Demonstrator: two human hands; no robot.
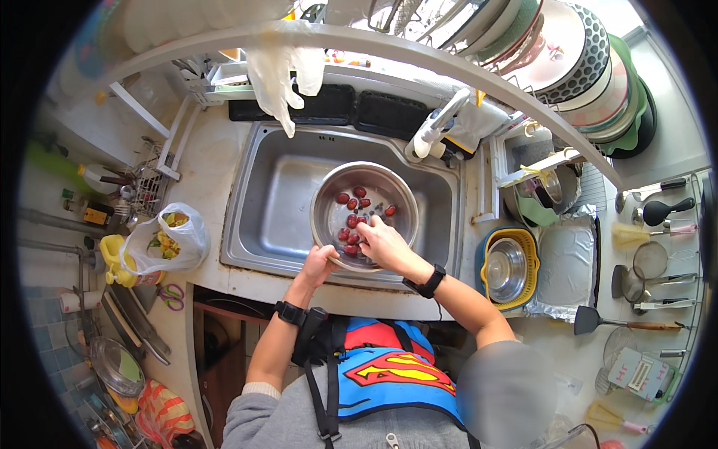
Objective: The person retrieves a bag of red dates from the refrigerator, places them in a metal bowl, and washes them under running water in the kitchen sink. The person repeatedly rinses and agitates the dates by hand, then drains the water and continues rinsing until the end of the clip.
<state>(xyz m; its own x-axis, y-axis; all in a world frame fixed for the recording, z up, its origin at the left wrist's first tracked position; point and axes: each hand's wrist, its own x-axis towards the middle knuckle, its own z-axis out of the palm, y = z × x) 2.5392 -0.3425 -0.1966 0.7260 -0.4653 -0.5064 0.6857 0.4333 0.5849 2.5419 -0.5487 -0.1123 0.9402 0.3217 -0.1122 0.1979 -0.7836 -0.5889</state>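
A round stainless-steel bowl stands over the steel sink, its near side by the sink's front rim. Several glossy red oval fruits, which look like red dates, lie inside with small dark bits among them. My left hand grips the bowl's near-left rim, thumb on top. My right hand reaches over the near-right rim into the bowl. Its fingertips are bunched among the fruits, and I cannot tell whether they hold one.
A faucet rises behind the sink at right. White gloves hang from the rack bar overhead. Left of the sink stands a plastic bag of scraps. On the right are a yellow basket and a foil-lined tray.
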